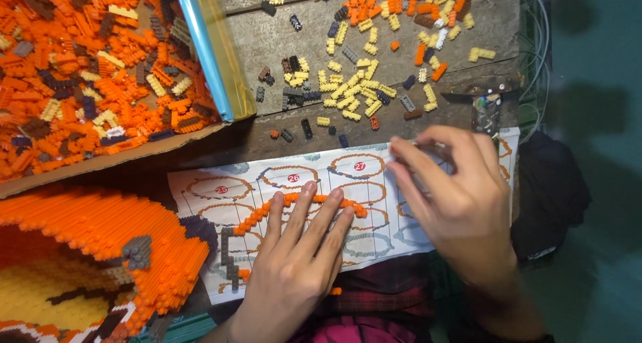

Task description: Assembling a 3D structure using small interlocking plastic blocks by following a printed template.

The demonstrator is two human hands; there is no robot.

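My left hand (pixel 302 249) lies flat, fingers spread, on a curved strip of small orange bricks (pixel 262 212) that rests on a printed instruction sheet (pixel 214 182). A short grey brick strip (pixel 227 255) sits beside it on the sheet. My right hand (pixel 455 196) hovers over the sheet's right part with fingers curled, fingertips pinched near the sheet's upper edge; whether it holds a brick is hidden. A large orange brick model (pixel 93 243) with yellow and grey parts stands at the lower left.
A cardboard tray (pixel 100 159) full of loose orange, grey and cream bricks fills the upper left, with a clear plastic bag edge (pixel 207 49) along it. Loose yellow bricks (pixel 348 89) and orange bricks (pixel 381 2) lie scattered on the wooden table. A dark cloth (pixel 552 189) lies at the right.
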